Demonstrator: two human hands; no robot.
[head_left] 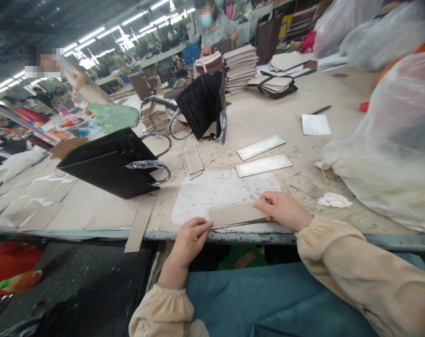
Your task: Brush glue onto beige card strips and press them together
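Note:
Low over the table's front edge, a long beige strip [235,214] with a thin dark border lies across a white sheet [191,199]. My left hand [192,241] pinches its left end between thumb and fingers. At the right end, my right hand [282,209] grips it, thumb on top and fingers folded. Just beyond are two similar strips with shiny whitish faces, the nearer strip [263,165] and the farther strip [260,147]. Two small beige pieces [193,160] overlap to the left of them.
Two black handbags, one lying tilted [109,164] and one farther back [201,105], stand left of centre. A large plastic bag [391,140] bulges at the right, near crumpled tissue [334,200]. Stacked panels [240,68] rise at the back, where a masked person [217,28] works.

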